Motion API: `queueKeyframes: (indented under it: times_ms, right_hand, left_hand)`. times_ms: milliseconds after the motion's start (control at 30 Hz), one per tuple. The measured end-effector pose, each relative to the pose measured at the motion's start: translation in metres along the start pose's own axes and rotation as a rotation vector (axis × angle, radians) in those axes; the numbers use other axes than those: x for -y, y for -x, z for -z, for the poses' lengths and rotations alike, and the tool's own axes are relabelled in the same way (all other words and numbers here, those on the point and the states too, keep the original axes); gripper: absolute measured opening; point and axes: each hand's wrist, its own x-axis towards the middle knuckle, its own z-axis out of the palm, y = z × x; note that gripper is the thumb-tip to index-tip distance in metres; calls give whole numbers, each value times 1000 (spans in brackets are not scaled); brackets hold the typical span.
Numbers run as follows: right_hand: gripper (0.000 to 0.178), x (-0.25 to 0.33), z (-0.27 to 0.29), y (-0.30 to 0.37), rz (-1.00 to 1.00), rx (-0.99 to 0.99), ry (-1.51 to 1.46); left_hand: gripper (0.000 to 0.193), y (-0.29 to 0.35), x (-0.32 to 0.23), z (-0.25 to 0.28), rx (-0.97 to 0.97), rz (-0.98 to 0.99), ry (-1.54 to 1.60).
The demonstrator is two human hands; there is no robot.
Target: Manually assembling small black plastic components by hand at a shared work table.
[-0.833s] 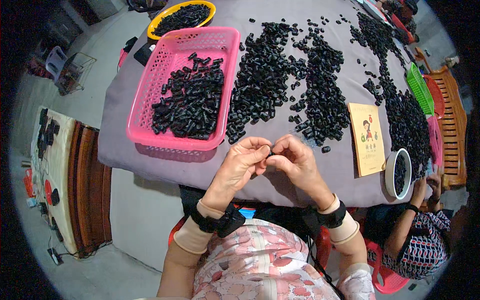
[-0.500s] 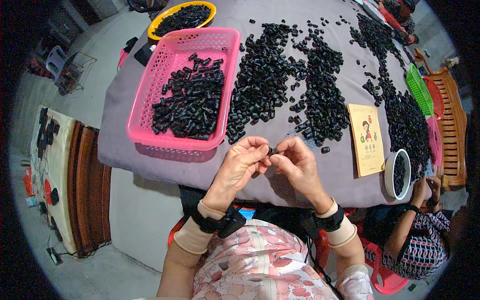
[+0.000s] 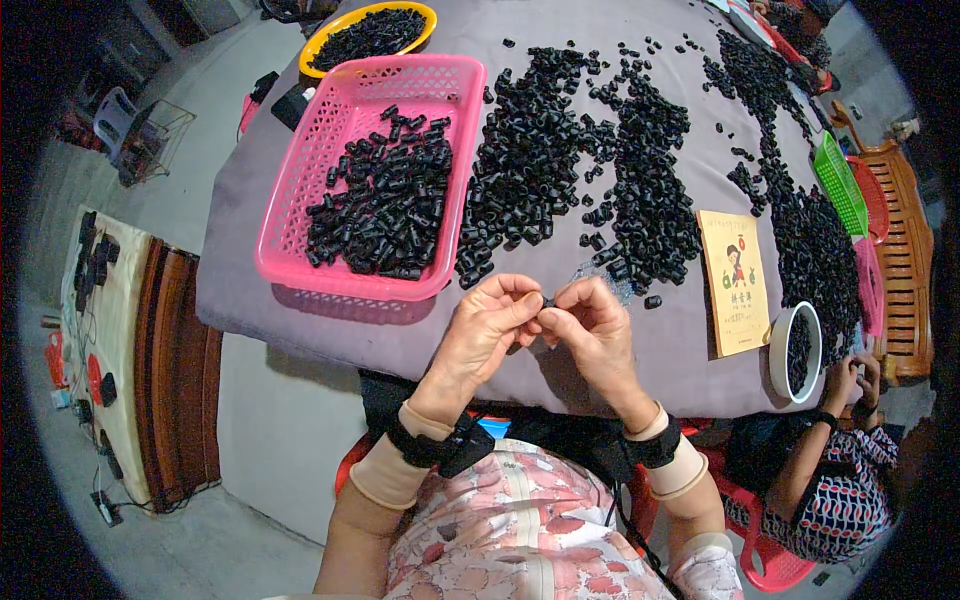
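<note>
My left hand (image 3: 492,322) and my right hand (image 3: 590,325) meet above the near edge of the table. Their fingertips pinch a small black plastic piece (image 3: 547,302) between them; the fingers cover most of it. Just beyond my hands lie heaps of short black tubular pieces (image 3: 530,150), with a second pile (image 3: 645,170) to the right. To the left stands a pink perforated basket (image 3: 290,190) with many black cylindrical parts (image 3: 385,200) inside. Beside my right hand a bit of clear, bluish plastic mesh (image 3: 612,282) shows.
A yellow-cover booklet (image 3: 733,285) and a white bowl (image 3: 777,350) of black pieces are at the right. A yellow tray (image 3: 312,58) stands far left, a green basket (image 3: 840,185) far right. A co-worker's hands (image 3: 855,380) work at the right edge.
My hands stay together on the small black piece, with slight finger movement. The view has shifted a little. The co-worker's hands have moved slightly.
</note>
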Motion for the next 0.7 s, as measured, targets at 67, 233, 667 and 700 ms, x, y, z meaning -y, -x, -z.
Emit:
queueKeyframes:
  times_ms: [67,233,667,700]
  right_hand:
    - [17,-2,2,0,-5,5,21]
    - [22,-3,6,-4,-3,78,1]
    - [28,-6,8,-9,-85,293,-15]
    - [27,-6,8,-9,-103,299,11]
  left_hand:
    - [17,1,0,0,14,-9,5]
    - [19,1,-2,1,49,3,-34]
    - [31,3,-8,-4,64,8,15]
    - [32,3,-7,-4,60,17,24]
